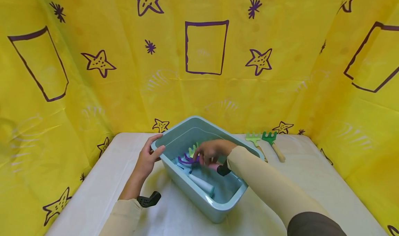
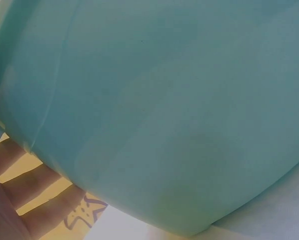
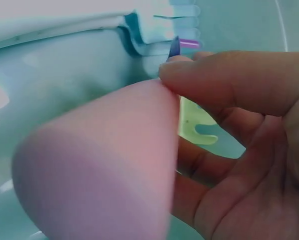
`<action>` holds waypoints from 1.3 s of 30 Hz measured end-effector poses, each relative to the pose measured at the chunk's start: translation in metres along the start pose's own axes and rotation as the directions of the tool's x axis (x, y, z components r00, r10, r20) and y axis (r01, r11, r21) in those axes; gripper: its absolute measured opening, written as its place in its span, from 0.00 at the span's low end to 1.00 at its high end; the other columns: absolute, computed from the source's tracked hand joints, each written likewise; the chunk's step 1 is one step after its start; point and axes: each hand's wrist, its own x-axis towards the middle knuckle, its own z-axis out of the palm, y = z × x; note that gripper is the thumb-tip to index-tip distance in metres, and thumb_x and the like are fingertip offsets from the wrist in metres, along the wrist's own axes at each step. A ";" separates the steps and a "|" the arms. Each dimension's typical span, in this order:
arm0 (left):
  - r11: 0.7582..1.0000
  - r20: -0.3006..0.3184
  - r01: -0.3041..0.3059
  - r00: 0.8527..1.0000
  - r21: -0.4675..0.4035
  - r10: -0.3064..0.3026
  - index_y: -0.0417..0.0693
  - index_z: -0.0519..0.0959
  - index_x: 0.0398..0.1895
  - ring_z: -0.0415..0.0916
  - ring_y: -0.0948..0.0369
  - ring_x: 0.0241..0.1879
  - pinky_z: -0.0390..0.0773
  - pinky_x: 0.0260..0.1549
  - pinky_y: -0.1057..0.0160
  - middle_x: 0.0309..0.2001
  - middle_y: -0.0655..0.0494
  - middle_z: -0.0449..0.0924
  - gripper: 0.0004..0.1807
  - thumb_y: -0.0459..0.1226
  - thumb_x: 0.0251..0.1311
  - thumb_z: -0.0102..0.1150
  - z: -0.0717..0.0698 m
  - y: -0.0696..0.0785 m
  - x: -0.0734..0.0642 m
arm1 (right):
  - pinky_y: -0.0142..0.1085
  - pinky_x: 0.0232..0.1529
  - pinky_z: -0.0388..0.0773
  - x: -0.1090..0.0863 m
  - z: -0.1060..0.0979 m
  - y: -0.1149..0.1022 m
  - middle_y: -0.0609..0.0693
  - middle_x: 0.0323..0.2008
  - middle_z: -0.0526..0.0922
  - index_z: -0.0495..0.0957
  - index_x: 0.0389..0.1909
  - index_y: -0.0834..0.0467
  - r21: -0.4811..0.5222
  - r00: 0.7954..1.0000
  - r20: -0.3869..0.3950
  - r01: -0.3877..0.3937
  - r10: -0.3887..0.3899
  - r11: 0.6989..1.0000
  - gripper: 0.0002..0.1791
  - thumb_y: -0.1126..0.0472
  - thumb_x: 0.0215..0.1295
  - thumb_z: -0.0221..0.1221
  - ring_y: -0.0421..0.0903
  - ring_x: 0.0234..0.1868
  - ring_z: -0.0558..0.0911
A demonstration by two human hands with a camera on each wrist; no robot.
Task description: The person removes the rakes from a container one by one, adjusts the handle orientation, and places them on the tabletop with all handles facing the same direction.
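A light blue plastic bin stands at an angle on the table. My left hand grips its left corner, thumb at the rim; in the left wrist view several fingers lie along the outer wall. Inside the bin, my right hand holds a toy hand rake with purple tines and a pink handle. Thumb and fingertips pinch near the handle's narrow end. Beside it in the bin lie a light blue rake with a pale handle and a light green one, partly hidden by my hand.
Behind the bin's right side, a light green rake and a dark green rake, both with wooden handles, lie on the white table. Yellow patterned cloth walls the table at the back and both sides.
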 end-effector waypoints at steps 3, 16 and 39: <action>1.000 -0.002 0.002 1.000 0.007 -0.002 0.61 0.62 0.69 0.69 0.38 0.59 0.75 0.50 0.41 0.68 0.46 0.62 0.27 0.43 0.69 0.54 0.000 -0.001 0.001 | 0.41 0.37 0.81 -0.001 -0.001 -0.001 0.53 0.35 0.77 0.77 0.55 0.59 0.013 1.000 -0.031 -0.001 0.002 1.000 0.26 0.79 0.55 0.55 0.48 0.35 0.76; 1.000 -0.002 -0.001 1.000 0.003 0.001 0.59 0.62 0.69 0.68 0.37 0.59 0.75 0.50 0.40 0.68 0.45 0.62 0.27 0.44 0.69 0.54 0.001 0.000 0.000 | 0.40 0.40 0.80 -0.005 -0.004 0.003 0.57 0.37 0.81 0.77 0.45 0.59 0.061 0.988 0.042 -0.153 0.151 0.986 0.14 0.69 0.57 0.64 0.51 0.31 0.79; 1.000 0.023 0.004 1.000 -0.025 -0.003 0.55 0.61 0.71 0.70 0.36 0.58 0.75 0.50 0.40 0.68 0.40 0.61 0.28 0.44 0.69 0.53 0.001 0.007 -0.003 | 0.35 0.34 0.80 -0.024 -0.023 -0.008 0.53 0.33 0.79 0.81 0.46 0.59 0.032 1.000 0.016 -0.001 0.000 0.999 0.11 0.66 0.62 0.60 0.47 0.29 0.78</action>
